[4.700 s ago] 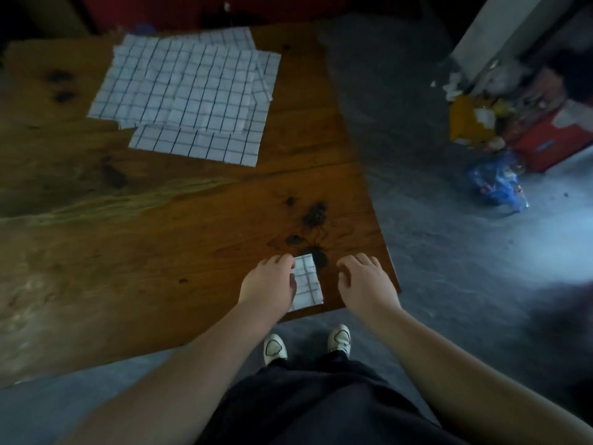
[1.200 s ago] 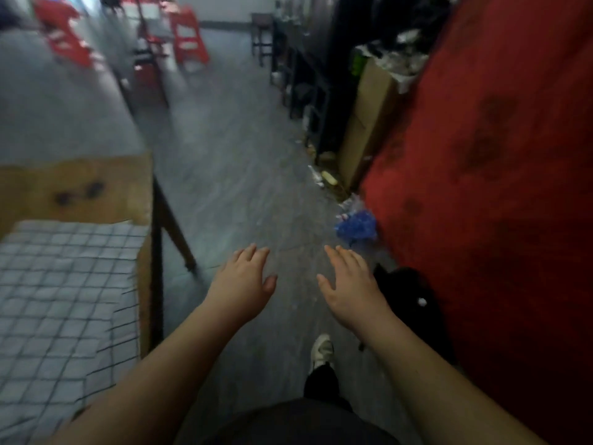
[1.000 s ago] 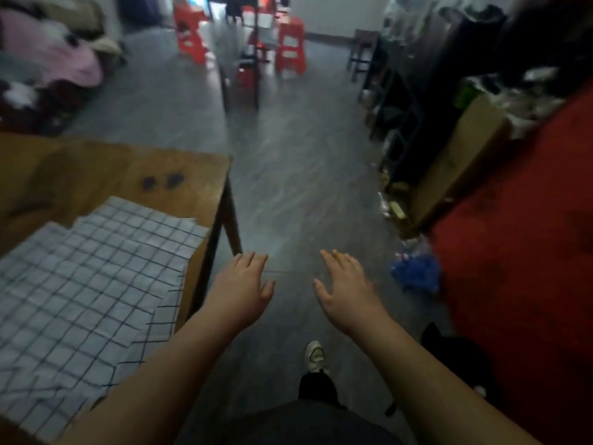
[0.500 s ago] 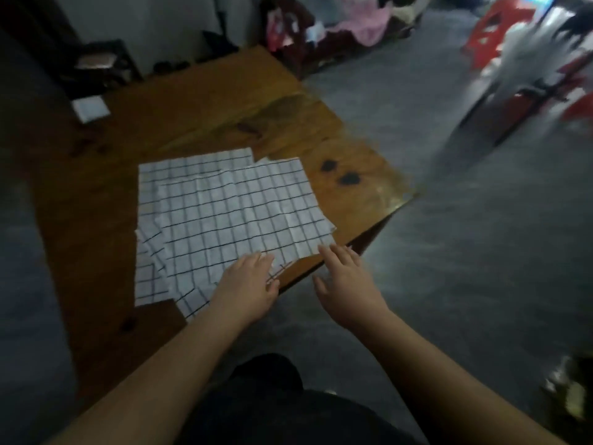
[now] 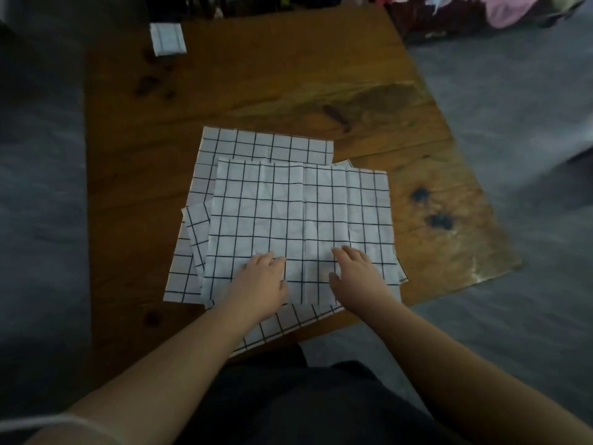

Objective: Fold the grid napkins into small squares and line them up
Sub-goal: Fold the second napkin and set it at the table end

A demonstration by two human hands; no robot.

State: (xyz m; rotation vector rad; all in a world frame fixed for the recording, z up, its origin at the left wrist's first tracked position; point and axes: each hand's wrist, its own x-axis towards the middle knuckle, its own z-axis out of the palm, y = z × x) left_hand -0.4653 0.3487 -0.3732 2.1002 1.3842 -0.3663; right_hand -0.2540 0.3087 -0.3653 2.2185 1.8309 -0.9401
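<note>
Starting on the next napkin means dealing first with the loose stack of grid napkins (image 5: 298, 216) lying near the middle of the table (image 5: 288, 78), its near sheets hanging a little over the table edge closest to you. Your left hand (image 5: 261, 284) and right hand (image 5: 356, 277) both rest palm-down on the near part of the top napkin (image 5: 301, 203), fingers (image 5: 272, 260) spread flat and gripping nothing. One folded square (image 5: 167, 39) already sits at the far left corner of the table, well apart from the stack, so most of the job looks to be ahead of you.

To do this step well, separate only the top napkin from those beneath it (they are fanned at slightly different angles, so a careless pull could drag two at once). Pinch the near edge of the top sheet with both hands, keep the corners level, and carry that edge to meet the far edge, matching the grid lines to each other so the fold runs true. Press the crease flat with your palms before the next fold. Cloth this thin probably slides easily on wood, so hold the lower sheets back if they creep.
</note>
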